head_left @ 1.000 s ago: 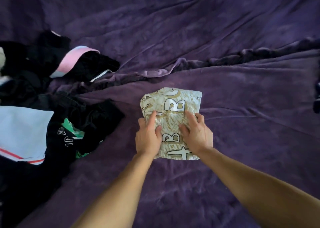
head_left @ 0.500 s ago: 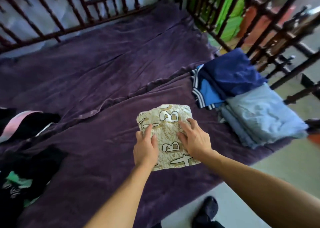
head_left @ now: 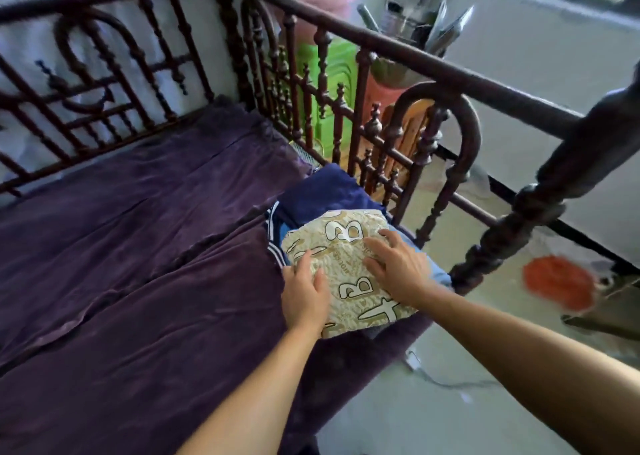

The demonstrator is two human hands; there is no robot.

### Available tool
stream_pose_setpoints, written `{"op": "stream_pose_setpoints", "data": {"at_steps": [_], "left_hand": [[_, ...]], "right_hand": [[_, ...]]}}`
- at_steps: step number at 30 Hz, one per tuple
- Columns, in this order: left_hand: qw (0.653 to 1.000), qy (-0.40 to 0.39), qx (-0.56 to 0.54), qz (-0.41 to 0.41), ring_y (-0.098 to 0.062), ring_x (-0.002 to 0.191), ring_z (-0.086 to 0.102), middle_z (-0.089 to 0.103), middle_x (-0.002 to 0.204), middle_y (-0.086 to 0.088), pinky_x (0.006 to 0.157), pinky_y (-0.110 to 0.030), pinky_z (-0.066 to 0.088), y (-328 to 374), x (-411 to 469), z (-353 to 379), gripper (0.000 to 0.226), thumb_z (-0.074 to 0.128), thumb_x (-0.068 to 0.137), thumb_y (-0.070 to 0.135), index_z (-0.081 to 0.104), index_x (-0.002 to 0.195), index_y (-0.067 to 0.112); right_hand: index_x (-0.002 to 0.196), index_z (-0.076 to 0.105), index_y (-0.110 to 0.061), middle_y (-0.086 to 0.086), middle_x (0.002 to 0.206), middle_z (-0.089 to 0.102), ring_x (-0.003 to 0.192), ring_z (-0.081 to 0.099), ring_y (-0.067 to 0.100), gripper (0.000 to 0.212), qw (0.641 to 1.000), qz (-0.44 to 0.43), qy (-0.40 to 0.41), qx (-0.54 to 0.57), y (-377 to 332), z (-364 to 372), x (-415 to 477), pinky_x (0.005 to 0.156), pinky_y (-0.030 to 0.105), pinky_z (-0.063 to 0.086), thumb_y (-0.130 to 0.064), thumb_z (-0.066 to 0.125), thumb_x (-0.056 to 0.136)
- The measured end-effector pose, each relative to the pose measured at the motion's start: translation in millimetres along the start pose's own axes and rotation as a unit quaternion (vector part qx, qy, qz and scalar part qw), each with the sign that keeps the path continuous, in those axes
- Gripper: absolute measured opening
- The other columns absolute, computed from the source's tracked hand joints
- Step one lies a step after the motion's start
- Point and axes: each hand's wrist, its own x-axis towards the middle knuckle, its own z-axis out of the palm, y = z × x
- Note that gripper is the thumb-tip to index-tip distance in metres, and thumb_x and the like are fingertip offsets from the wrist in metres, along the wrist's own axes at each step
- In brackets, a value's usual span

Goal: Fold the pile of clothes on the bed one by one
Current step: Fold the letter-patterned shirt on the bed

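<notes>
- The purple blanket (head_left: 138,281) covers the bed across the left and middle of the frame. It is wrinkled, with a long ridge running from the lower left towards the centre. This wide stretch carries nothing.
- The left hand (head_left: 304,295) sits right of centre, lying flat on the left edge of the folded patterned garment (head_left: 343,247). Its fingers are straight and its grip is slack, closed round nothing.
- The garment, beige with large letter prints, is right of centre, lying on top of the stack of folded clothes (head_left: 322,191) near the bed's right edge. Its lower corner reaches past the stack towards the edge of the mattress.
- The stack shows a dark blue piece with white stripes above and left of the garment. A sliver of pale blue shows at the right, beside the wrist.
- The right hand (head_left: 398,267) is spread palm down on the garment's right half. Its fingers are apart and straight, its grip loose, pressing and not pinching.
- The dark wooden bed frame (head_left: 381,43) runs from the upper middle to the right edge, its spindles standing just beyond the stack.
- Behind the spindles, green plastic stools (head_left: 329,74) show in the upper middle.
- The pale floor (head_left: 450,402) fills the lower right. A white cable (head_left: 414,363) lies close to the bed's edge, and a blurred orange object (head_left: 557,281) lies further right.
</notes>
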Motion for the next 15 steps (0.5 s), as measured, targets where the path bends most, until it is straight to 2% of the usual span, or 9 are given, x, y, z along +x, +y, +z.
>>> {"op": "stream_pose_setpoints", "data": {"at_steps": [5, 7, 9, 11, 12, 13, 15], "left_hand": [[0.996, -0.031, -0.082, -0.016, -0.021, 0.114, 0.053, 0.043, 0.128, -0.006, 0.090, -0.018, 0.035, 30.4, 17.3, 53.0, 0.046, 0.052, 0.095, 0.024, 0.043, 0.141, 0.023], [0.988, -0.090, -0.118, -0.039, -0.018, 0.124, 0.045, 0.037, 0.135, -0.006, 0.096, -0.014, 0.029, 31.3, 24.2, 79.1, 0.053, 0.056, 0.094, 0.018, 0.039, 0.143, 0.023], [0.970, -0.188, -0.131, -0.078, -0.018, 0.133, 0.035, 0.031, 0.143, -0.008, 0.104, -0.015, 0.023, 22.0, 30.9, 106.4, 0.062, 0.058, 0.092, 0.015, 0.031, 0.147, 0.021], [0.948, -0.288, -0.077, -0.116, -0.022, 0.136, 0.032, 0.027, 0.147, -0.009, 0.112, -0.025, 0.024, 5.7, 36.9, 128.3, 0.066, 0.059, 0.092, 0.022, 0.026, 0.149, 0.021], [0.942, -0.311, -0.023, -0.125, -0.023, 0.135, 0.034, 0.028, 0.146, -0.008, 0.112, -0.030, 0.028, -3.3, 40.1, 136.6, 0.064, 0.057, 0.093, 0.028, 0.027, 0.148, 0.023], [0.945, -0.301, 0.043, -0.120, -0.023, 0.133, 0.037, 0.028, 0.146, -0.006, 0.110, -0.035, 0.032, -10.2, 44.5, 142.5, 0.059, 0.054, 0.093, 0.034, 0.029, 0.147, 0.025], [0.962, -0.209, 0.168, -0.054, -0.025, 0.135, 0.032, 0.023, 0.152, -0.004, 0.108, -0.041, 0.035, -14.3, 59.4, 149.9, 0.053, 0.045, 0.094, 0.040, 0.032, 0.144, 0.029]], "right_hand": [[0.135, 0.041, -0.042, 0.000, 0.148, 0.035, 0.112, 0.058, 0.022, 0.042, 0.998, -0.037, -0.005, -0.056, 62.8, -16.5, 47.8, 0.075, 0.035, 0.050, -0.054, 0.044, 0.095], [0.137, 0.039, -0.042, 0.001, 0.153, 0.030, 0.120, 0.053, 0.024, 0.044, 0.995, -0.038, -0.038, -0.078, 89.1, -8.1, 66.3, 0.080, 0.038, 0.050, -0.053, 0.045, 0.094], [0.143, 0.031, -0.043, 0.003, 0.159, 0.018, 0.132, 0.042, 0.028, 0.052, 0.990, -0.014, -0.099, -0.096, 114.6, 7.4, 80.1, 0.093, 0.044, 0.046, -0.051, 0.047, 0.095], [0.148, 0.023, -0.041, 0.002, 0.162, 0.008, 0.140, 0.028, 0.027, 0.059, 0.980, 0.021, -0.163, -0.113, 134.0, 25.4, 85.8, 0.105, 0.048, 0.035, -0.050, 0.046, 0.095], [0.150, 0.020, -0.039, 0.001, 0.162, 0.005, 0.143, 0.021, 0.026, 0.060, 0.976, 0.036, -0.180, -0.121, 141.2, 34.3, 86.8, 0.107, 0.048, 0.031, -0.052, 0.044, 0.095], [0.150, 0.019, -0.038, 0.000, 0.162, 0.003, 0.145, 0.015, 0.024, 0.061, 0.974, 0.041, -0.184, -0.124, 145.6, 42.7, 87.5, 0.109, 0.047, 0.028, -0.054, 0.041, 0.096], [0.151, 0.017, -0.038, 0.001, 0.163, -0.001, 0.148, 0.005, 0.022, 0.063, 0.977, 0.015, -0.175, -0.121, 146.8, 58.8, 86.8, 0.111, 0.046, 0.025, -0.061, 0.035, 0.094]]}}
